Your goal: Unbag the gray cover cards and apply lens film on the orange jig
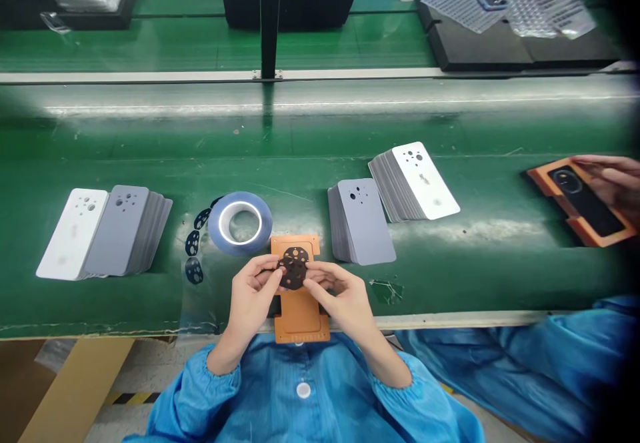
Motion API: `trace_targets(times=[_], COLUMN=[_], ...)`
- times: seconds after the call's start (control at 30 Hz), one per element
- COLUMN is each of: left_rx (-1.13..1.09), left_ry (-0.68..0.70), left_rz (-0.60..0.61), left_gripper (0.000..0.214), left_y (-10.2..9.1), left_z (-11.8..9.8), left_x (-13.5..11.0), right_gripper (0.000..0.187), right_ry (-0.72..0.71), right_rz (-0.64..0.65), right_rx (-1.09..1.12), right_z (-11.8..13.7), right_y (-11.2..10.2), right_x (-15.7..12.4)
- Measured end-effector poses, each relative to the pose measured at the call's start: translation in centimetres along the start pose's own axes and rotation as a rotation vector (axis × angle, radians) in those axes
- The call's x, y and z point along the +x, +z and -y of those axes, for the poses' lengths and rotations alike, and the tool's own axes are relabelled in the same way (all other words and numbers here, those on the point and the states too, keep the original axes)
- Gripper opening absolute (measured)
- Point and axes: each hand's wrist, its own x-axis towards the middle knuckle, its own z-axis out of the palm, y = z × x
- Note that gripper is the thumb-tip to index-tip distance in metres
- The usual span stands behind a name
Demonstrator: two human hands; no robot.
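My left hand point(254, 291) and my right hand point(341, 291) pinch opposite edges of a round black sticker point(293, 273) with several holes. It is held over the upper part of an orange fixture point(300, 313) that sits at the table's front edge. Another black holed shape point(297, 253) shows just behind the sticker, on the fixture. To the left of the fixture lies a roll of blue film tape point(215, 229). Several black holed stickers point(192, 243) sit on its clear strip, which hangs down toward the table edge.
Fanned phone back panels, white point(73, 236) and grey point(120, 229), lie at left. More grey panels point(367, 223) and white panels point(425, 179) lie right of centre. At far right, another person's hand point(617, 183) holds an orange fixture point(550, 179). A black post point(269, 23) stands behind.
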Motion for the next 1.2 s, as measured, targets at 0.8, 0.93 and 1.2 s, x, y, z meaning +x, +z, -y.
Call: trace_targets(times=[0.8, 0.93, 1.2], left_rx=[0.393, 0.28, 0.164], left_ry=[-0.113, -0.138, -0.113], left_rz=[0.382, 0.306, 0.2], left_gripper=[0.024, 0.015, 0.015], left_y=[-1.1, -1.2, -0.8], left_z=[-1.2, -0.8, -0.6], left_x=[-0.5, -0.4, 0.1], right_gripper=[0.014, 0.022, 0.03], right_ry=[-0.006, 0.092, 0.108], right_rz=[0.32, 0.188, 0.188], right_rx=[-0.152, -0.048, 0.023], right_z=[2.1, 1.2, 0.7], right_y=[-1.6, -1.3, -1.6], right_x=[1.1, 1.1, 0.9])
